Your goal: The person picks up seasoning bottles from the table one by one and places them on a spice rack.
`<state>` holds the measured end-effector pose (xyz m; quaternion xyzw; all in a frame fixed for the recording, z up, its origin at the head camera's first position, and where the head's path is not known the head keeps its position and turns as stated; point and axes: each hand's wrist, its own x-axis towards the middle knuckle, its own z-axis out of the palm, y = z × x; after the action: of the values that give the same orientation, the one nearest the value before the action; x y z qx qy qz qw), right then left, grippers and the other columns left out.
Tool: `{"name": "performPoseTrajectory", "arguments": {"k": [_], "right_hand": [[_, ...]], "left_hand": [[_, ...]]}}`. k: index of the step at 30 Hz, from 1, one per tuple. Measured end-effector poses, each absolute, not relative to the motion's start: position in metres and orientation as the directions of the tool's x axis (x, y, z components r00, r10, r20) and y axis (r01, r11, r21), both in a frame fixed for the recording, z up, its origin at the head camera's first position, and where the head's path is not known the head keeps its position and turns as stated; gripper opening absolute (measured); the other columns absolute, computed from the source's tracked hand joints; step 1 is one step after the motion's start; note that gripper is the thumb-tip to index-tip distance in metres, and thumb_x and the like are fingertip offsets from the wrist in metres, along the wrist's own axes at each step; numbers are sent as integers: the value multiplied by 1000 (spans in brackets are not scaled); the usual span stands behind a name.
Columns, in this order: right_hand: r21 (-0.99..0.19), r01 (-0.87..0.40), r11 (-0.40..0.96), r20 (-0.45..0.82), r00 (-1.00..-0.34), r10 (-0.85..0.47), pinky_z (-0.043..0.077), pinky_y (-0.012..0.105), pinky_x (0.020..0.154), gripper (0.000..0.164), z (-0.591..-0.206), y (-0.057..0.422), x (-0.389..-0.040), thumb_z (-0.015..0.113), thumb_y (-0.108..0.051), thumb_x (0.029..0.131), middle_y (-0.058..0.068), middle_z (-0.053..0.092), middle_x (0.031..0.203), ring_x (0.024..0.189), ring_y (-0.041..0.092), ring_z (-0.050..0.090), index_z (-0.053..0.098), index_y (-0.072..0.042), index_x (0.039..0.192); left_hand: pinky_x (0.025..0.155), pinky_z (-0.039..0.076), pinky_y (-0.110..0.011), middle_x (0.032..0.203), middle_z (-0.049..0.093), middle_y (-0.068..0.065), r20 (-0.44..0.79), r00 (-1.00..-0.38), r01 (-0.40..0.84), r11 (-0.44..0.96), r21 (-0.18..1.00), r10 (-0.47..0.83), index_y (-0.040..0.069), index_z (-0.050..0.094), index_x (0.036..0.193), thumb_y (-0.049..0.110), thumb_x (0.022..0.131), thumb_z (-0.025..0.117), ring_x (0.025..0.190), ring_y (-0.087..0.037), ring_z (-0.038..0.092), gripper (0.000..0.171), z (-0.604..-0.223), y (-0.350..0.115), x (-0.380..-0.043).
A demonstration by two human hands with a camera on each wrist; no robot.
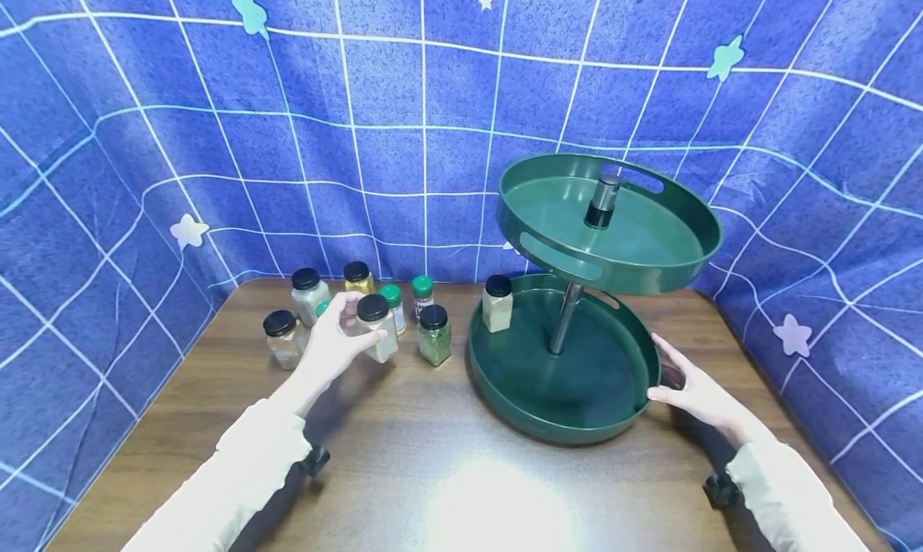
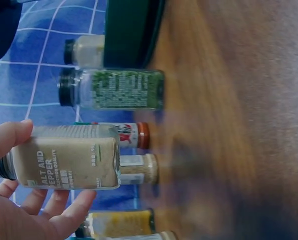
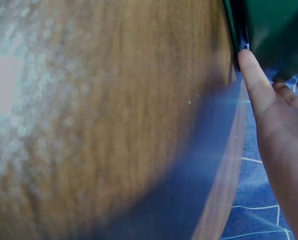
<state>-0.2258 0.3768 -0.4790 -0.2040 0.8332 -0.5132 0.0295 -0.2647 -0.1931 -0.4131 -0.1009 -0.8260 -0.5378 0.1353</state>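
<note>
My left hand (image 1: pixel 335 340) pinches a black-lidded glass jar of salt and pepper (image 1: pixel 378 328) between thumb and fingers. Its label and pale beige contents face the left wrist view, where its base hangs clear of the wood. To its right stands a jar of green herbs (image 1: pixel 435 337). My right hand (image 1: pixel 692 388) touches the outer right side of a green two-tier round tray stand (image 1: pixel 558 432), thumb and fingers spread and fairly straight. One black-lidded jar of pale seasoning (image 1: pixel 497 305) stands in the lower tier, at its left edge.
Around my left hand are a jar of tan seasoning (image 1: pixel 284 340), a whitish jar (image 1: pixel 310 296), a yellow jar (image 1: pixel 358 278) and small green-capped bottles (image 1: pixel 423 294). The upper tier (image 1: pixel 649 247) overhangs the lower one. Blue gridded cloth (image 1: pixel 389 159) surrounds the wooden table (image 1: pixel 389 472).
</note>
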Motion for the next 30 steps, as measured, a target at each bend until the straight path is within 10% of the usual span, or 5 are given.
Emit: {"name": "performPoseTrajectory", "arguments": {"k": [30], "right_hand": [[-838,-311,449,144,-918,-369,41,8,86,85,-477,376,-225,65,-3,87,34,18,148,116,-15,40,9,-8,151]], "left_hand": [[88,46,-43,117,57,-20,343,-933,357,422,833,113,6,48,126,11,76,78,99,-31,54,59,-334,-166,-269]]}}
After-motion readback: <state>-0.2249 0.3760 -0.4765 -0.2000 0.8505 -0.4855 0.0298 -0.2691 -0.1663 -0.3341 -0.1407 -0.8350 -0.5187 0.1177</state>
